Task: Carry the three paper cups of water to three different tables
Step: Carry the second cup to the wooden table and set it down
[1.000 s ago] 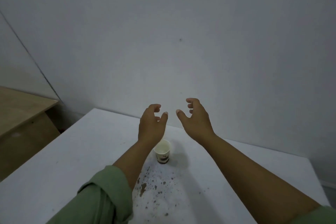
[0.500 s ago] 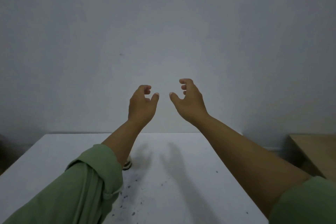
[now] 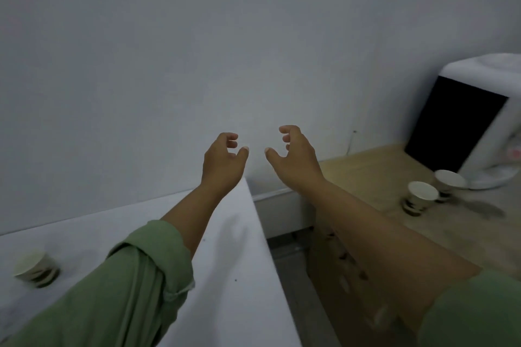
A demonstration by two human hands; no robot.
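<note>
One paper cup [image 3: 35,268] with a dark band stands on the white table [image 3: 231,276] at the far left, blurred. Two more paper cups, one nearer [image 3: 420,198] and one behind it [image 3: 448,183], stand close together on the wooden table [image 3: 375,177] at the right. My left hand [image 3: 224,162] and my right hand [image 3: 294,158] are raised in front of the wall, side by side, fingers curled and apart, holding nothing. Both hands are well away from all cups.
A white water dispenser [image 3: 479,121] with a dark front panel stands on the wooden table behind the two cups. A narrow gap with floor [image 3: 293,267] separates the white table from the wooden one. A plain white wall fills the background.
The view has swung to the right: the cup on the white table slid to the far left, and the wooden table with two cups and the dispenser came into view. Both hands stay raised and empty.
</note>
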